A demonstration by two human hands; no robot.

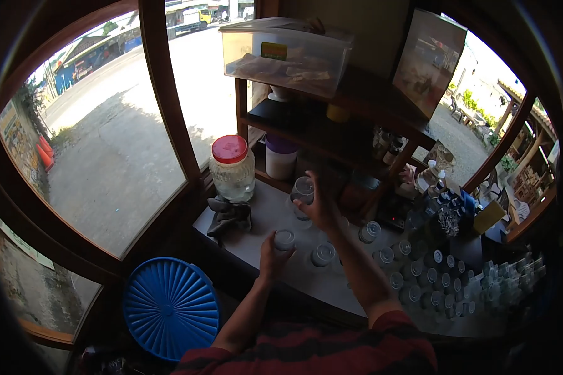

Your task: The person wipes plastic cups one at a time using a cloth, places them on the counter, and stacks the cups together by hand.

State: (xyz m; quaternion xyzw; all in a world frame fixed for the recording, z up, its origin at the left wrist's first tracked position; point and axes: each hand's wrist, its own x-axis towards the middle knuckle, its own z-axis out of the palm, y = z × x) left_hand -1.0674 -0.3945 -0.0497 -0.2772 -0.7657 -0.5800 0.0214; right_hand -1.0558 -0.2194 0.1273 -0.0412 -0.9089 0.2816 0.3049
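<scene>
My left hand [273, 261] is closed around a small clear glass [284, 239] above the front part of the white counter [256, 244]. Farther back, my right hand [321, 207] has its fingers wrapped round another clear glass [303, 187], whose round end faces up. Just below that one, more clear glass shows, partly hidden. Between my forearms stands a glass [323, 254] on the counter, and to the right of my right arm is another glass [370, 232]. A crumpled dark cloth [229, 217] lies to the left of both hands.
Rows of glasses [428, 275] crowd the counter's right side. A red-lidded jar [233, 167] and a purple-lidded tub [281, 156] stand at the back. Above is a wooden shelf [306, 134] with a clear plastic box [284, 56]. A large blue ribbed lid [171, 308] sits lower left.
</scene>
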